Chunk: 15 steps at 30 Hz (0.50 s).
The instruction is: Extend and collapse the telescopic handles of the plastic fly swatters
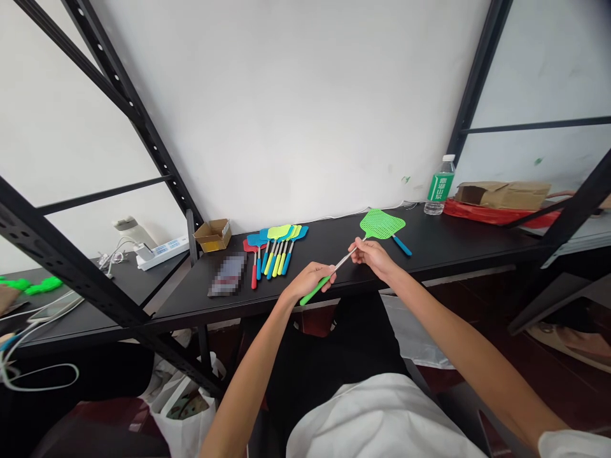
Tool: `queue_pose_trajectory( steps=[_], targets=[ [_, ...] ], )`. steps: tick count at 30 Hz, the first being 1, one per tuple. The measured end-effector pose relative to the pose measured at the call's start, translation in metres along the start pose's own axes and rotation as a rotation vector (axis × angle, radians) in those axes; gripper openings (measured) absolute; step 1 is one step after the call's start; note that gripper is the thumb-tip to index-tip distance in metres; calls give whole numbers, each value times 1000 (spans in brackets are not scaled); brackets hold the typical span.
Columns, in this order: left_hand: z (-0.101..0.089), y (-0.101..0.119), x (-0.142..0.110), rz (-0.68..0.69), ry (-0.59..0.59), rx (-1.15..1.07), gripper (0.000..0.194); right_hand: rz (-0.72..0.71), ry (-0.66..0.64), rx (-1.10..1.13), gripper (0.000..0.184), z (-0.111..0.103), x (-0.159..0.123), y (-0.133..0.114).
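A green fly swatter [382, 224] with a thin metal shaft slants over the front of the black table. My left hand [315, 278] is closed round it where the green handle meets the shaft. Just below the perforated head, my right hand [370, 254] pinches the upper shaft. From under that head sticks out a blue handle [401, 245]; whatever it joins is hidden. Left of my hands lies a row of several overlapping fly swatters [281, 236] in yellow and blue, their handles toward me. A red fly swatter [254, 275] is at the row's left end.
Left on the table are a small open cardboard box [212, 236] and a blurred-out flat object [228, 275]. A water bottle [440, 186] stands at the back right beside a cardboard box [506, 193] on red plastic. Black shelf posts [138, 127] frame both sides. A power strip [165, 251] lies further left.
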<state>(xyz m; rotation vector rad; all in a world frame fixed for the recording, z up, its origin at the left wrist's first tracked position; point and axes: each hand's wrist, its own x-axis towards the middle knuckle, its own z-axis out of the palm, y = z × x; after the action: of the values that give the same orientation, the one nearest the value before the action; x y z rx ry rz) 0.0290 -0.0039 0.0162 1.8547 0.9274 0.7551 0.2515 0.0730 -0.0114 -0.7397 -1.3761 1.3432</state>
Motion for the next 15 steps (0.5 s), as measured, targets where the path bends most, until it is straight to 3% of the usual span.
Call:
queue_pose_trajectory(
  steps=[5, 15],
  targets=[
    [-1, -3, 1, -7, 14, 29, 48, 1, 19, -5, 54, -1, -1, -1],
    [4, -18, 6, 11, 115, 45, 41, -27, -127, -237, 59, 4, -4, 4]
  ],
)
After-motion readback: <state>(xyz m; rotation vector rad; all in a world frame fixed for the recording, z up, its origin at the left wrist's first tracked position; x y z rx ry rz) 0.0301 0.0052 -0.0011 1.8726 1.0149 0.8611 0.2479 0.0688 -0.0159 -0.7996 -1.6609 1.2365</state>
